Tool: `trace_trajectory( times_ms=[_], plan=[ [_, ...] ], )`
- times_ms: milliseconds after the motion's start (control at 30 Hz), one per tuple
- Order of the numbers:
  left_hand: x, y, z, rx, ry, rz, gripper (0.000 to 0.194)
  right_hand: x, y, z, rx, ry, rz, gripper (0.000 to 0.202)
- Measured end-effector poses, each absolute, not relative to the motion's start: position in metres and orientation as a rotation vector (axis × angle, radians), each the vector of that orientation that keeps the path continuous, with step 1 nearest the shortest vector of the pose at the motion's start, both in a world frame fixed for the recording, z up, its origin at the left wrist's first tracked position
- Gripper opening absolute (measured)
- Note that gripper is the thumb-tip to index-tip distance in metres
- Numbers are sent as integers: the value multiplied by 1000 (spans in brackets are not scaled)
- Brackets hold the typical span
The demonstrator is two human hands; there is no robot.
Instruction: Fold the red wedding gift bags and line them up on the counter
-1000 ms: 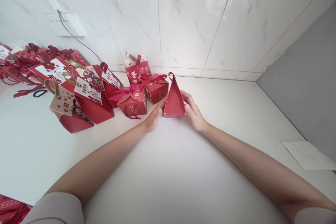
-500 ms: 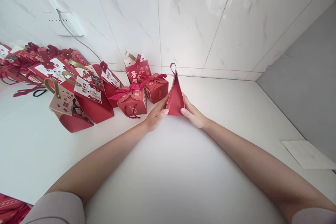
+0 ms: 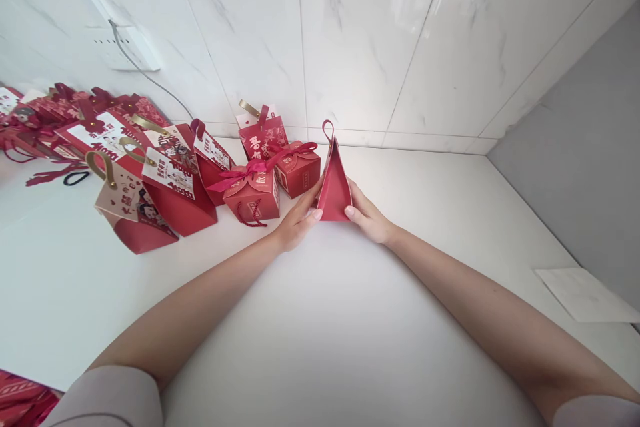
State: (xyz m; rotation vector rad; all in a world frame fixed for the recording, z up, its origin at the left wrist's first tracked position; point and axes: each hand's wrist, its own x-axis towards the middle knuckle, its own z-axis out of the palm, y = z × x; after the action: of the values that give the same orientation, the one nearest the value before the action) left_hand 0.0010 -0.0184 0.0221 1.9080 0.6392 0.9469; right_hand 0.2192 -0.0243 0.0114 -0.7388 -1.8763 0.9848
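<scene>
Head view, and it's all centred on the red carton [image 3: 336,197], between two hands on the white worktop [image 3: 300,320]! Left hand [image 3: 294,223] on one flank, right hand [image 3: 369,219] on the other, both touching, so neither is nearer. And look at that grip: each pinches a side of the carton, thumbs at the near lower corners, fingers running back along the sloping walls, their tips out of sight. Now the line that counts: the long axis rises from the wide base, between the thumbs, up to the narrow peak and its ribbon loop [image 3: 327,128], leaning neither far left nor far right, with the tiled wall [image 3: 350,47] beyond. Whether the base bears on the worktop, I can't tell. Close by the left hand, a bow-tied box [image 3: 253,199]; the right hand's outer side has open worktop!
</scene>
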Motion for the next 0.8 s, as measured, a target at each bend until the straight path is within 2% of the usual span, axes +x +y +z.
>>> trace_trajectory(
  times_ms=[800],
  plan=[
    [2,-18,22,1912,619,968,66,220,-23,11,-743,-1875,988,77]
  ],
)
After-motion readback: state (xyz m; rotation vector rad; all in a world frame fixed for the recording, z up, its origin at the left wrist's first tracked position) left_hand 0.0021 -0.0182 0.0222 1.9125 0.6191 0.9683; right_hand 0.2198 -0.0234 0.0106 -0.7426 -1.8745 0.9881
